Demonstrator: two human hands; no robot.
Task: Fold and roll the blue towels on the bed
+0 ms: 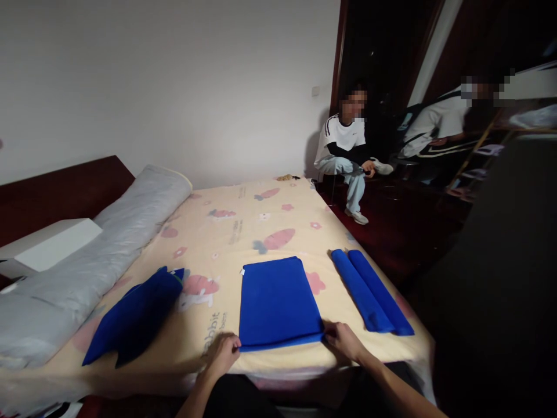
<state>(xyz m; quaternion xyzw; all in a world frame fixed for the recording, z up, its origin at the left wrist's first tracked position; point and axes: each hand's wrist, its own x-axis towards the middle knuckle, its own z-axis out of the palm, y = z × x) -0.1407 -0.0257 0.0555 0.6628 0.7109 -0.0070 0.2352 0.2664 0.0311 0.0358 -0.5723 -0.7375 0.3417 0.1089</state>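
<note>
Flat folded blue cloth [278, 302]: plain. 2 rolled blue cloths [378, 290]: same hue. Cream printed bedsheet [235, 255]: pink carrots [281, 238], pink flowers [315, 283], grey lettering [212, 334]. Long puffy fabric roll [117, 244]: grey.

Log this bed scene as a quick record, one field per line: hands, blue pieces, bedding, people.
left hand: pinching near left corner of folded blue cloth
right hand: pinching its near right corner
right of cloth: two long blue pieces, side by side
left of cloth: crumpled blue bundle
bedding: patterned sheet, long grey roll
people: one seated, another farther right
</note>
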